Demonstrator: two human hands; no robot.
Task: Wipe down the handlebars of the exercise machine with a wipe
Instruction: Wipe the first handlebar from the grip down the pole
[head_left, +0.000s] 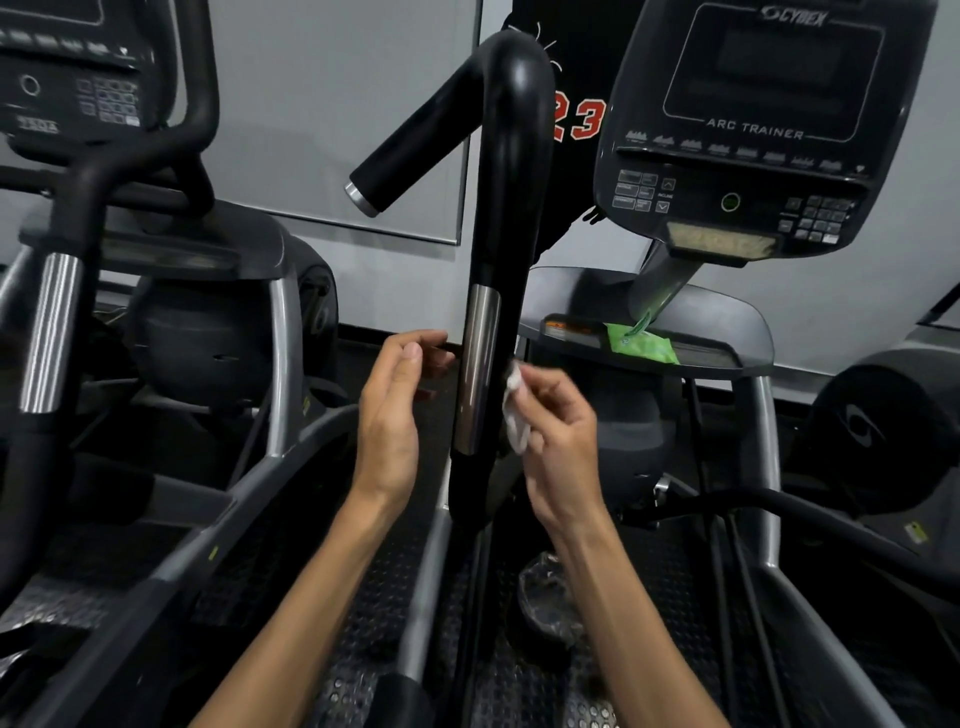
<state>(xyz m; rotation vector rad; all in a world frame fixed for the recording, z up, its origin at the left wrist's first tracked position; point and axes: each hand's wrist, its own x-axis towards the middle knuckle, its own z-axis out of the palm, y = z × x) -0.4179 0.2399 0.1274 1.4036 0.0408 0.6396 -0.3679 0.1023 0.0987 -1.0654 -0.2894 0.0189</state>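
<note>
A black handlebar (506, 171) rises upright in the middle and hooks over to the left at its top. A silver metal band (477, 369) wraps its lower part. My right hand (558, 431) is just right of that band, pinching a crumpled white wipe (514, 410) that touches or nearly touches the bar's right side. My left hand (397, 415) hovers to the left of the band with fingers loosely curled, holding nothing and not touching the bar.
A green pack of wipes (641, 347) lies on the machine's tray (727, 317) under the console (753, 130) at the right. A second machine with its own handlebar (52, 332) stands at the left. Footplates and rails fill the floor below.
</note>
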